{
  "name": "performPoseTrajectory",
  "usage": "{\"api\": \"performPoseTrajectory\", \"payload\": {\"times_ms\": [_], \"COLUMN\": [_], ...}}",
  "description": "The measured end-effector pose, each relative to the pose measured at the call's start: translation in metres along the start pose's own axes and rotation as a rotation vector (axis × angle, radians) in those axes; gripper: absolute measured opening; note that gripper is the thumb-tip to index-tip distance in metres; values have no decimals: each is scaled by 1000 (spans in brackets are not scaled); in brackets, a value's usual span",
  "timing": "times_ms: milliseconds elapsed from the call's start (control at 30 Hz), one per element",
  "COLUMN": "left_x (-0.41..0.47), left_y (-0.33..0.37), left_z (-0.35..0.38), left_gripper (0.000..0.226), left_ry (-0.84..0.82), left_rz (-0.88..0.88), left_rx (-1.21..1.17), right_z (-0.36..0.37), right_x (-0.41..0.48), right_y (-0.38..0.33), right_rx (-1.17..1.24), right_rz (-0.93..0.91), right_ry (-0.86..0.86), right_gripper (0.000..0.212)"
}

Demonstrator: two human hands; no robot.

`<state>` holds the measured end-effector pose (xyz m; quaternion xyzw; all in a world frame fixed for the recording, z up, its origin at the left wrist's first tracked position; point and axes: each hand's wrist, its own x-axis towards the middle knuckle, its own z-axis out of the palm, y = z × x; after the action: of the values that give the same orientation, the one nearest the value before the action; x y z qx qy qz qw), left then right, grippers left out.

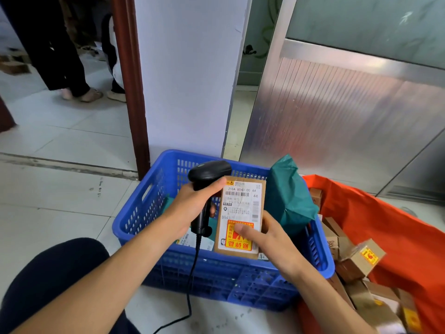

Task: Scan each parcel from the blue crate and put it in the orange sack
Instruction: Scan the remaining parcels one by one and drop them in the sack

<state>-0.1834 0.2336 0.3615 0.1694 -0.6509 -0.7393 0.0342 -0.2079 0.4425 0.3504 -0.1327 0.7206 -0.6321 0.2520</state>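
Note:
My left hand [190, 208] grips a black corded barcode scanner [207, 186] above the blue crate [154, 198], its head right next to the label's barcode. My right hand [267, 237] holds a flat brown cardboard parcel [240, 213] upright over the crate, thumb on its red and yellow sticker, white label facing me. A green bagged parcel [289, 198] leans at the crate's right side, and flat parcels lie on the crate floor. The orange sack [385, 227] lies open to the right with several brown boxes [356, 263] inside.
The crate stands on a pale tiled floor against a white pillar [187, 75] and a metal door panel [337, 121]. A person's legs and feet [79, 90] are visible at the far left. My dark-clothed knee [53, 276] is at the lower left.

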Motion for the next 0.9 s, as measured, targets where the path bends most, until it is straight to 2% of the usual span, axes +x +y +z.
{"api": "performPoseTrajectory", "payload": {"times_ms": [167,233,367,600,900], "left_x": [-9,-14,-19,-24,-23], "left_y": [4,3,3,9,8], "left_z": [-1,0,3,6,5], "left_gripper": [24,20,15,23,19], "left_ry": [-35,-112,-207,-156,-148], "left_rz": [34,28,28,61,45], "left_rx": [70,101,72,74,119], "right_z": [-23,-30,-33,-34,-39], "right_x": [16,17,15,15,17], "right_y": [8,9,11,13,15], "right_rx": [-275,-308,-341,-367,-372], "right_rz": [-127,-146,-177,-186,-191], "right_ry": [429,503,521,532,555], "right_gripper": [47,49,50,51,53]}}
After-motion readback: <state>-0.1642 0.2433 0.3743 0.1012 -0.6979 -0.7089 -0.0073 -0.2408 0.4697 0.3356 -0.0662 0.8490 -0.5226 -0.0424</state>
